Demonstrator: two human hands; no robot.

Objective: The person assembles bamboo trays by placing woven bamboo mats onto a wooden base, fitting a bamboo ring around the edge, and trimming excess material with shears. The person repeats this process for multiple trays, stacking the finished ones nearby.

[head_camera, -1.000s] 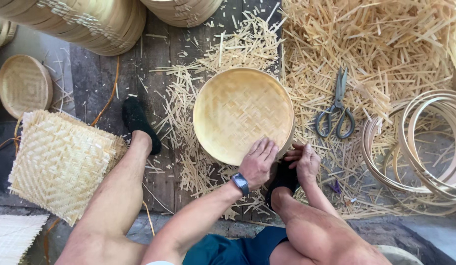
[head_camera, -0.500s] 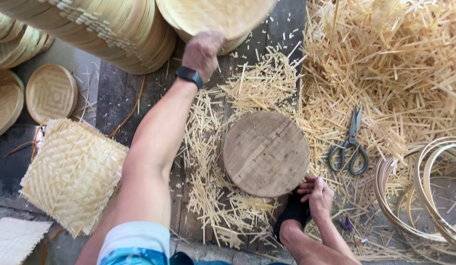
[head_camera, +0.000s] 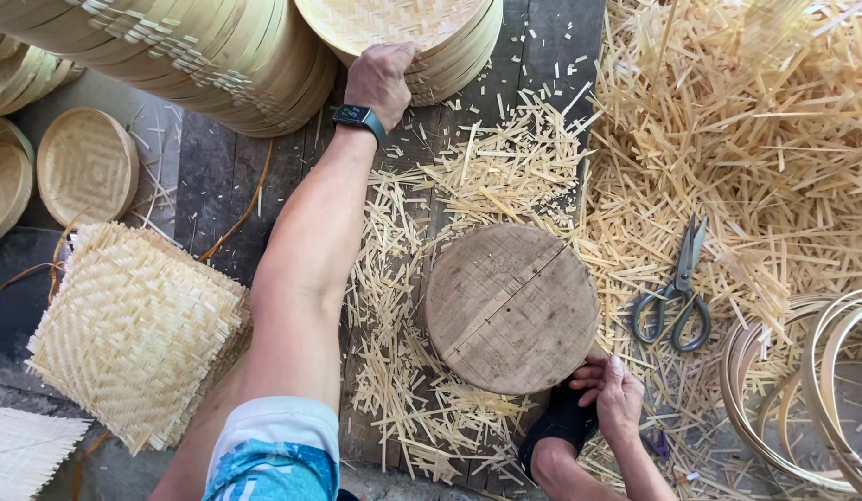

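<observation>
A dark plank floor littered with pale bamboo offcuts (head_camera: 727,139) served as the workplace. The left hand (head_camera: 383,76), a dark watch on its wrist, lay spread over the rim of the top woven bamboo tray (head_camera: 403,23) on a stack of round trays at the far edge, fingers curled on it rather than gripping. The right hand (head_camera: 614,394) rested loosely closed, holding nothing, against the near edge of a round wooden block (head_camera: 510,306). Grey-handled scissors (head_camera: 679,292) lay just beside the block, bent bamboo hoops (head_camera: 802,390) further right, square woven mats (head_camera: 134,334) on the left. Seating the tray squarely would seem to call for pressing evenly and keeping the stack from leaning.
</observation>
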